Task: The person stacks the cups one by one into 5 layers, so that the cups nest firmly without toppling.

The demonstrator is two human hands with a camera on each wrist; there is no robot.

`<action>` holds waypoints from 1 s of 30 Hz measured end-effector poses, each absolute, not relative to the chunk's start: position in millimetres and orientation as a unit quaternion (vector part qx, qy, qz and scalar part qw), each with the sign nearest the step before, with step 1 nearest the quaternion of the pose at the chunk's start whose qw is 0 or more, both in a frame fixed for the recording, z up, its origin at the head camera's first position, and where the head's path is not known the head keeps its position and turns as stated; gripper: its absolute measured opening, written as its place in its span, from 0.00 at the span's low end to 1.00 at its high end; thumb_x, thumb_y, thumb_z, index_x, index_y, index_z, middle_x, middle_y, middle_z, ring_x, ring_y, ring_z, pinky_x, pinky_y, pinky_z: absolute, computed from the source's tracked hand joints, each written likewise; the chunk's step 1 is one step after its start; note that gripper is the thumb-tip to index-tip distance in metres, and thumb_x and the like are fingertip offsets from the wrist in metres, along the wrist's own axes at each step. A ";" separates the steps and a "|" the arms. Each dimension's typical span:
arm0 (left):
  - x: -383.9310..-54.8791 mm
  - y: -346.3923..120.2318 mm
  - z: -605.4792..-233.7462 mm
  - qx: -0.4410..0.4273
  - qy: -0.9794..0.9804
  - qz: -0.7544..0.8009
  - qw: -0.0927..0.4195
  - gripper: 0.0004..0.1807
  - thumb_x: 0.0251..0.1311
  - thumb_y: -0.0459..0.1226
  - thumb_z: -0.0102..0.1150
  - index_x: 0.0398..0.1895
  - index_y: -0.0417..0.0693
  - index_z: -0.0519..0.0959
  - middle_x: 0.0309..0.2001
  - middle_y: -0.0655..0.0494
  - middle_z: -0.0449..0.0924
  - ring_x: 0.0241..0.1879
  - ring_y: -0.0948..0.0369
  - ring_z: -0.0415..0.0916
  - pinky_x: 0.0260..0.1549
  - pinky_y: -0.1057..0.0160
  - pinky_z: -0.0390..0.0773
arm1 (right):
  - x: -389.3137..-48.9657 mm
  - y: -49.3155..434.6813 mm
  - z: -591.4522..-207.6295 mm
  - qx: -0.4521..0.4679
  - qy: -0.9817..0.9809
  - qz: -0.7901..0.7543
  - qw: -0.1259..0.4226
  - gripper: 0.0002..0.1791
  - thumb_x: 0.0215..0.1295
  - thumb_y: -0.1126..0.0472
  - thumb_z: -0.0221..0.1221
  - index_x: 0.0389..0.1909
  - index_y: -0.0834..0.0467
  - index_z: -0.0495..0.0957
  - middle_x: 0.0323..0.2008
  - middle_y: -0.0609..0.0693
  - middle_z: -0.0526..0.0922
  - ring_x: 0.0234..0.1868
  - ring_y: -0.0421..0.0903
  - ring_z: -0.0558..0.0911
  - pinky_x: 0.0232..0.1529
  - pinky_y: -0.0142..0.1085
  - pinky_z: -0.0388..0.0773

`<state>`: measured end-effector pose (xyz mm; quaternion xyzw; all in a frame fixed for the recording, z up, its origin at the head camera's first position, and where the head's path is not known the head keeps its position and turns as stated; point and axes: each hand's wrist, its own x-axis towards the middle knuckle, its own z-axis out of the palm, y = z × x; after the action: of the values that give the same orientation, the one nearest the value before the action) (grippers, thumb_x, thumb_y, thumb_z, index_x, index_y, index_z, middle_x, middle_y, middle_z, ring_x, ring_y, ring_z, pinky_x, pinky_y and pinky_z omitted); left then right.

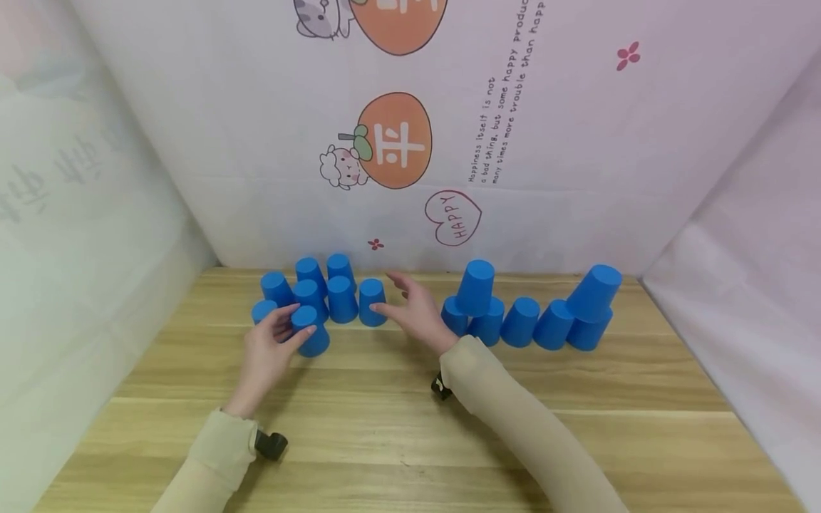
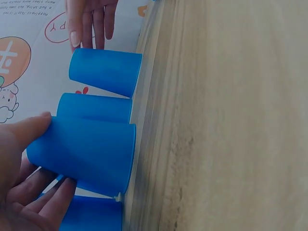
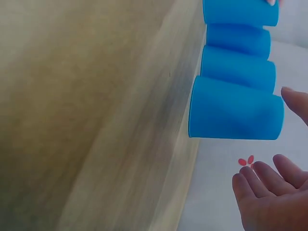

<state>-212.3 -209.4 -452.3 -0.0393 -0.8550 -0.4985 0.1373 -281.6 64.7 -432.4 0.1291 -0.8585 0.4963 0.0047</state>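
Upside-down blue cups stand in a group on the left of the table in the head view. My left hand [image 1: 268,354] grips the front cup [image 1: 313,340] of that group, its thumb on one side and fingers on the other. The left wrist view shows the same cup [image 2: 86,154] between thumb and curled fingers. My right hand [image 1: 420,313] is at the group's rightmost cup [image 1: 372,305], thumb tip right at its upper side, fingers spread beyond it. In the right wrist view this cup [image 3: 236,109] sits between the thumb and the relaxed fingers, which do not close round it.
On the right, a row of blue cups [image 1: 520,324] stands upside down, with one cup [image 1: 476,288] stacked near its left end and another cup [image 1: 595,292] on its right end. A printed white cloth [image 1: 545,228] rises behind the wooden table [image 1: 385,427].
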 end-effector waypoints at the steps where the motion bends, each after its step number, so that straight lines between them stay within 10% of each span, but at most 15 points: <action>1: -212.6 -210.2 -451.9 -0.040 -0.856 -0.497 0.138 0.31 0.65 0.43 0.70 0.66 0.37 0.73 0.61 0.37 0.76 0.58 0.43 0.77 0.55 0.48 0.79 | -283.6 63.8 -432.4 0.130 -0.859 0.495 0.005 0.41 0.64 0.49 0.71 0.75 0.53 0.66 0.72 0.53 0.69 0.71 0.54 0.69 0.66 0.51 0.71; 30: -211.4 -214.8 -447.6 -0.040 -0.866 -0.484 0.120 0.33 0.64 0.46 0.70 0.66 0.37 0.74 0.61 0.36 0.77 0.58 0.42 0.78 0.55 0.48 0.79 | -281.4 54.5 -425.6 0.155 -0.847 0.508 0.019 0.29 0.66 0.53 0.70 0.66 0.55 0.75 0.58 0.49 0.80 0.59 0.47 0.78 0.64 0.45 0.74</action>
<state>-211.4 -214.8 -447.6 -0.0401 -0.8661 -0.4836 0.1199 -281.4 54.5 -425.6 0.1545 -0.8469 0.5085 0.0188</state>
